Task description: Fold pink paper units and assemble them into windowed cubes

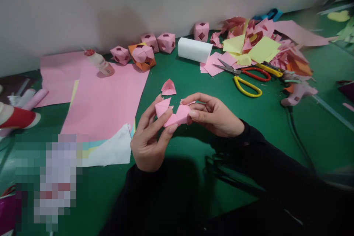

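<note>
Between both hands is a piece of folded pink paper (pixel 174 118), partly assembled, with an angular gap at its top. My left hand (pixel 151 138) pinches its left side, thumb below and fingers along the face. On the right end, my right hand (pixel 214 114) grips it between thumb and fingertips. Just beyond the hands, a separate small pink folded paper piece (pixel 169 87) stands on the green table (pixel 190 155). Several finished pink paper shapes with diamond openings, such as the pink paper cube (pixel 201 31), line the wall behind.
Scissors (pixel 238 73) with red and yellow handles lie right of a white paper roll (pixel 195 49). Paper scraps (pixel 262 40) pile up behind them. A pink glue gun (pixel 298 92) trails a cord. Pink sheets (pixel 107 99) and a small bottle (pixel 99 62) are at left.
</note>
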### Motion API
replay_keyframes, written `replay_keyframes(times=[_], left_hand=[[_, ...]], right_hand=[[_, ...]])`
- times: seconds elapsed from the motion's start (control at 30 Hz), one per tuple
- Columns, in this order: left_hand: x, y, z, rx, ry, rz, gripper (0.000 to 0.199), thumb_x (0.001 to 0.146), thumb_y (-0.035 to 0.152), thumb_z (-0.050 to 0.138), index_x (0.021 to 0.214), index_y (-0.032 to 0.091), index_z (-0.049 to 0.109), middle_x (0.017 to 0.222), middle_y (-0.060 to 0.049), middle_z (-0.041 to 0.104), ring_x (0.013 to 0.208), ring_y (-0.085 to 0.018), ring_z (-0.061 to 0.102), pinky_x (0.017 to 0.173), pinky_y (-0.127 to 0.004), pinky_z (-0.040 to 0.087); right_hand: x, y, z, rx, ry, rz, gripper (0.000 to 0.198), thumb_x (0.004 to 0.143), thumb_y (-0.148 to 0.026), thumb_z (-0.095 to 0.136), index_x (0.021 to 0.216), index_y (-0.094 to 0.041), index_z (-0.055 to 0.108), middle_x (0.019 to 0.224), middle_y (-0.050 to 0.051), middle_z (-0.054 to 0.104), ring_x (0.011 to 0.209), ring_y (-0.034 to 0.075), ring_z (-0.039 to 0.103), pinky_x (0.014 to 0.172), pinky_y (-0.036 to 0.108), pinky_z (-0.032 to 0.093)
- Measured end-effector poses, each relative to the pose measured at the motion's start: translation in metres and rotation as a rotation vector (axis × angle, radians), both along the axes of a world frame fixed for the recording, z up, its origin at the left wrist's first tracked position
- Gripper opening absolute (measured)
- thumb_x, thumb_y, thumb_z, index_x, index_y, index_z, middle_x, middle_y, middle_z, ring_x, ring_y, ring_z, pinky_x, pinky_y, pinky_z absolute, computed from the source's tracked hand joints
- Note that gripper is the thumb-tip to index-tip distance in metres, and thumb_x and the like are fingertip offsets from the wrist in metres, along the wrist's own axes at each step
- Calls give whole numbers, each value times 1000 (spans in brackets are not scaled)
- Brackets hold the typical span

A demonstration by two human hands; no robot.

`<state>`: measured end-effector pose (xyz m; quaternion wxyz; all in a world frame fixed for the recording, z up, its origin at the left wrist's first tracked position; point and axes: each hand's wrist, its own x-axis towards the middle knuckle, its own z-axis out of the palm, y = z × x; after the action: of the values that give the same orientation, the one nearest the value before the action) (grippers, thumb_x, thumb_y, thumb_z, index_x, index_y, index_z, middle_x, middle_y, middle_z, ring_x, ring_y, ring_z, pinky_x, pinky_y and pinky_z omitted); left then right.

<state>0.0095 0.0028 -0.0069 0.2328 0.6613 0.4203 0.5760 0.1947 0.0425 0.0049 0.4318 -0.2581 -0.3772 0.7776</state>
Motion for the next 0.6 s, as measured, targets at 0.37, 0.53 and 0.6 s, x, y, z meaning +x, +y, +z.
replay_keyframes(times=[0.37,0.53,0.6], left_hand=[[4,1,-2,-185,-295,-18,44,88,21,70,131,32,65,137,-4,65,128,-25,60,104,-37,55],[-3,12,-4,-542,-664,-94,42,95,52,54,125,24,65,127,-12,70,112,-27,70,83,-37,65],[-6,15,-3,-720,-751,-135,47,96,58,48,120,22,66,122,-12,73,102,-26,74,70,-33,66]], right_hand=[[-4,0,1,10,-45,-52,37,82,-43,78,112,-24,68,88,0,70,72,10,64,67,22,56],[-1,3,-1,156,-247,-288,32,92,-47,64,113,-22,67,92,3,67,72,11,60,56,21,47],[-1,2,-2,286,-365,-329,32,90,-43,68,114,-22,66,101,5,67,82,13,60,67,25,50]])
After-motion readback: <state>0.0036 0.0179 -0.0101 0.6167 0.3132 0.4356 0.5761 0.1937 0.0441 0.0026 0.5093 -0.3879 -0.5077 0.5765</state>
